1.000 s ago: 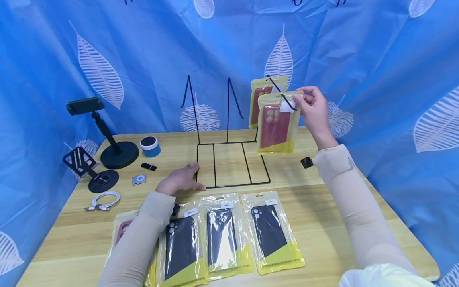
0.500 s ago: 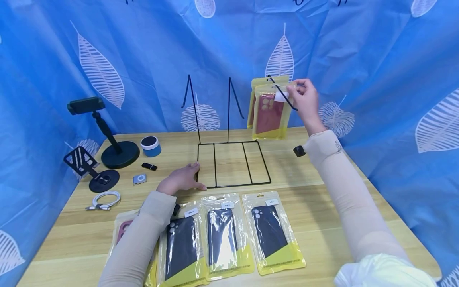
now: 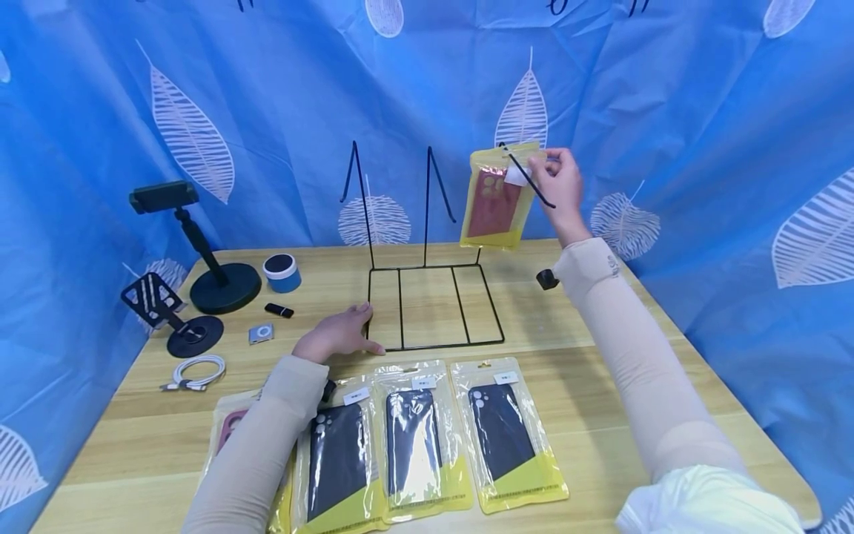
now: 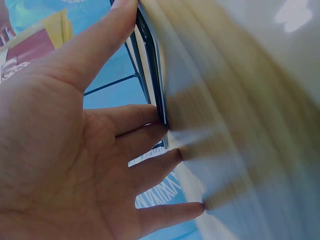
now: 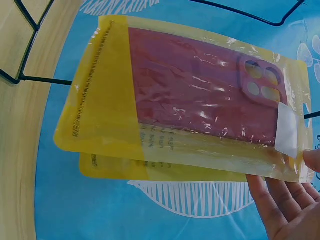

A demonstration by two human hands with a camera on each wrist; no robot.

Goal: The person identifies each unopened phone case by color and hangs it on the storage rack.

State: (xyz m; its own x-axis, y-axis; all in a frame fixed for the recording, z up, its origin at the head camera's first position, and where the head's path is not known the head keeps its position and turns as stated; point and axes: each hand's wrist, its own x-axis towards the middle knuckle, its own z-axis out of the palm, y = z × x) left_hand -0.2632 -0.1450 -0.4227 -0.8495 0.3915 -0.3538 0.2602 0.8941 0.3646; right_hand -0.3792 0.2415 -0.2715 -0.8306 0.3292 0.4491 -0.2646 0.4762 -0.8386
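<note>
Up high, red case packet [image 3: 495,199] pinched in right hand [image 3: 560,185]; left hand [image 3: 336,335] flat, fingers straight, against wire rack [image 3: 434,304].

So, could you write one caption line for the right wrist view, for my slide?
Right hand holds a packaged red phone case beside the black wire rack, another yellow pack behind it.

A blue curtain [image 3: 267,111] with white leaf prints hangs behind the wooden desk [image 3: 600,371]. On the desk's left side stand a black phone holder [image 3: 193,245] and a folding stand [image 3: 163,315], with a blue-and-white round tin [image 3: 281,272], a small black stick [image 3: 278,310], a little silver player [image 3: 260,334] and a coiled white cable [image 3: 193,373] nearby. Three bagged dark phone cases [image 3: 414,441] lie side by side along the near edge.
</note>
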